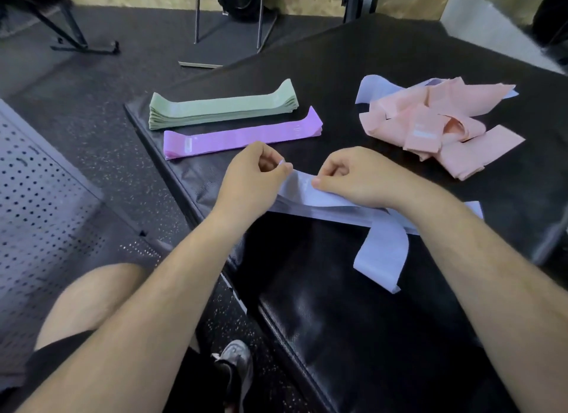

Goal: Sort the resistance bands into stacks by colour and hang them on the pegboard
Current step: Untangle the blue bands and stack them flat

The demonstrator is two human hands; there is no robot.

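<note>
On the black padded platform [353, 305] lie a flat stack of green bands [221, 106] and, just in front of it, a flat stack of purple bands [242, 135]. A loose heap of pink bands [436, 123] sits at the right, with a pale blue band [376, 88] poking out behind it. A stack of pale blue bands [322, 205] lies in front of me. My left hand [250, 179] pinches its left end. My right hand [356, 179] pinches the top band near that end. One blue band [381, 259] hangs loose toward me.
A grey perforated pegboard [40, 215] lies flat on the floor at the left. Beyond the platform stand a black metal stand [227, 40] and a dark folding frame [83, 43]. My knee [92, 299] and shoe [235, 366] are below, beside the platform's edge.
</note>
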